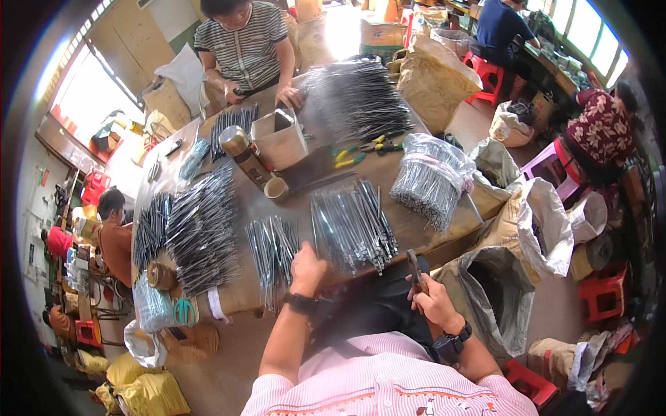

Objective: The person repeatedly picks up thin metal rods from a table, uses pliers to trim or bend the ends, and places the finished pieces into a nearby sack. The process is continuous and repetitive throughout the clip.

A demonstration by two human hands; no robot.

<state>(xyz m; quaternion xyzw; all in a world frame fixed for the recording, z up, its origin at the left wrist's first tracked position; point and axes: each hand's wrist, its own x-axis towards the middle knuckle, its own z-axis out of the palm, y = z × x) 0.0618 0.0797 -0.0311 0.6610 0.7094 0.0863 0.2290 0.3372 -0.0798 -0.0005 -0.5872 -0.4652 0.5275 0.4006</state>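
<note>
My left hand (307,269) is at the table's near edge, between two piles of thin metal rods. Its fingers are closed, and what they pinch, if anything, is too small to make out. Just left of it lies the smaller pile of rods (271,249); to its right spreads a wider pile of shiny rods (352,225). In my right hand (431,299), over my lap beside the table edge, is a pair of dark, brownish pliers (415,270), head upward. Both wrists wear black bands.
Larger rod heaps (202,225) cover the table's left and far side. A plastic-wrapped wire bundle (430,177), yellow-handled pliers (347,159), a flask (243,154), a cup (276,188) and a white box (279,142) stand between. A co-worker (243,48) works opposite. Open sacks (494,298) stand right.
</note>
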